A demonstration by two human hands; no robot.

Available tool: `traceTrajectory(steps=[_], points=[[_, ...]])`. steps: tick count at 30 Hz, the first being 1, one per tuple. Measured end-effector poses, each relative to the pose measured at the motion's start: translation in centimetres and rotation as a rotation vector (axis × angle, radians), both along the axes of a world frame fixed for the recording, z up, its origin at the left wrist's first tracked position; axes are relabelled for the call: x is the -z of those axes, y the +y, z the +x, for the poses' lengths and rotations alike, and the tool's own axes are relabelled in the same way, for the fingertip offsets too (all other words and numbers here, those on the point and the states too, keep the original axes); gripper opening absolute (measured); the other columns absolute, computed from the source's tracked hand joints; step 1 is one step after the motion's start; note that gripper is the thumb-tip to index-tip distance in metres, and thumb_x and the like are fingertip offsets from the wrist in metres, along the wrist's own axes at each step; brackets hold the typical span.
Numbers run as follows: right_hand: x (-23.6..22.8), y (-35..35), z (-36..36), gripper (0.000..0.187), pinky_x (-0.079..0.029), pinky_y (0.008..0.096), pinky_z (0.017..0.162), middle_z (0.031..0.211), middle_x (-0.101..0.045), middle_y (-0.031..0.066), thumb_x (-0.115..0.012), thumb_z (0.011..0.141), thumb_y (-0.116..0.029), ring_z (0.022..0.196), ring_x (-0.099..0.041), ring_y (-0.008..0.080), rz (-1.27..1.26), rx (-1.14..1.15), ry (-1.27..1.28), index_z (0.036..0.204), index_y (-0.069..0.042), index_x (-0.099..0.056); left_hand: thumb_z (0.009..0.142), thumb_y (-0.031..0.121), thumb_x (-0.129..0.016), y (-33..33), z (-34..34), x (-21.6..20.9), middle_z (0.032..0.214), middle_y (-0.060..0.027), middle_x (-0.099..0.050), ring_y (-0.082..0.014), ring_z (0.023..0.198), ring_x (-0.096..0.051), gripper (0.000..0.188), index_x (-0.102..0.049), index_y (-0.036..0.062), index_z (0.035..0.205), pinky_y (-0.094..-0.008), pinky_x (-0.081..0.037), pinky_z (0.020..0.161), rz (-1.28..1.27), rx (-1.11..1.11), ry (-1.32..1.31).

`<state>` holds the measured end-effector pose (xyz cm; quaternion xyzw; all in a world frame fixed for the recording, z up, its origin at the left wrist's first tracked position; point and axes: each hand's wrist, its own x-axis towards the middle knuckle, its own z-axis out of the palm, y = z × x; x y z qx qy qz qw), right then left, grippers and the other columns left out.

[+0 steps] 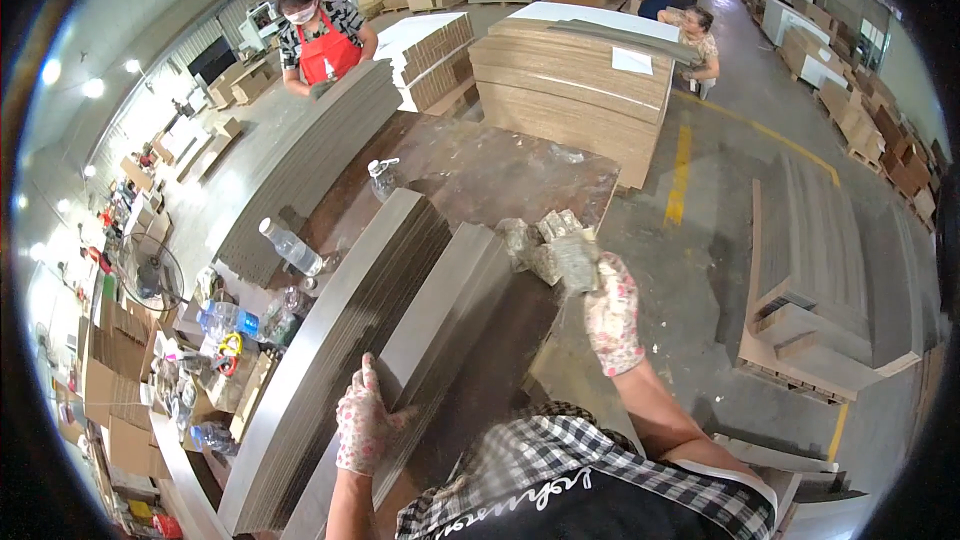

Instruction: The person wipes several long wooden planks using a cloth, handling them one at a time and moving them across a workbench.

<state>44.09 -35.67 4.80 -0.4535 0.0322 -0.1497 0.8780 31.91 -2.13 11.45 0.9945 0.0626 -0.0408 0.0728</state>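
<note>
My left hand (365,422), in a flowered glove, lies with its fingers spread on the top panel of a short stack of long grey panels (452,285). A taller stack of similar panels (385,240) stands just left of it. My right hand (613,315), gloved the same way, grips a grey, dirty-looking rag (574,262) beyond the table's right edge. Beside that rag is more crumpled cloth (520,240) at the table's edge; whether the two are joined, I cannot tell.
On the brown table (480,155) are a clear bottle (290,245) and a small squeeze bottle (382,180). A person in a red apron (328,55) stands behind a long panel stack (330,155). Large board piles (570,75) rise at the back; palletised panels (810,250) stand right.
</note>
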Motion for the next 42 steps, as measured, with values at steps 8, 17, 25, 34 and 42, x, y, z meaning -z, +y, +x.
traceTrajectory(steps=[8, 17, 25, 34, 42], points=[[1.5, -0.3, 4.1, 0.018, -0.052, 0.0300, 0.088, 0.108, -0.066, 0.0014, -0.058, 0.100, -0.013, 0.100, -0.062, 0.0129, 0.173, -0.004, -0.062, 0.114, -0.003, -0.063, 0.062, 0.031, -0.092, -0.5, 1.6, -0.5, 0.121, -0.0207, -0.058, -0.0389, 0.107, -0.062, 0.110, -0.033, -0.0021, 0.149, -0.0449, -0.053, 0.088, -0.002, -0.010, 0.123], [-5.2, 13.1, 5.0, 0.034, -0.050, 0.0291, 0.098, 0.122, -0.063, 0.0070, -0.060, 0.101, -0.019, 0.111, -0.060, 0.0138, -0.134, -0.833, -0.253, 0.131, -0.004, -0.057, 0.072, 0.038, -0.085, 4.2, -6.0, 3.9, 0.141, -0.0118, -0.053, -0.0267, 0.131, -0.050, 0.109, -0.025, 0.0052, 0.157, -0.0488, -0.030, 0.115, 0.111, -0.205, 0.110], [-3.4, 20.6, 5.5, 0.032, -0.048, 0.0253, 0.093, 0.116, -0.062, 0.0028, -0.061, 0.101, -0.016, 0.105, -0.056, 0.0079, -0.143, -1.097, -0.144, 0.129, 0.000, -0.057, 0.097, 0.028, -0.062, -0.5, -18.1, 2.4, 0.122, -0.0146, -0.061, -0.0262, 0.101, -0.061, 0.042, -0.056, 0.0003, 0.127, -0.0410, -0.054, 0.078, -1.171, -0.529, 0.070], [-2.4, 21.4, 5.2, 0.031, -0.046, 0.0252, 0.095, 0.116, -0.062, 0.0029, -0.061, 0.100, -0.018, 0.106, -0.056, 0.0076, -0.031, -1.123, -0.073, 0.126, 0.000, -0.058, 0.095, 0.029, -0.063, -3.2, -12.8, 3.6, 0.120, -0.0145, -0.063, -0.0260, 0.100, -0.062, 0.041, -0.058, 0.0017, 0.126, -0.0405, -0.054, 0.078, -1.064, -0.789, 0.188], [-2.2, 21.6, 5.9, 0.031, -0.047, 0.0260, 0.095, 0.115, -0.063, 0.0041, -0.061, 0.100, -0.018, 0.106, -0.057, 0.0085, -0.033, -1.146, -0.063, 0.124, 0.001, -0.059, 0.094, 0.029, -0.064, -3.2, -9.7, 4.9, 0.117, -0.0144, -0.065, -0.0259, 0.098, -0.064, 0.041, -0.060, 0.0030, 0.125, -0.0401, -0.054, 0.078, -1.046, -0.772, 0.210]])
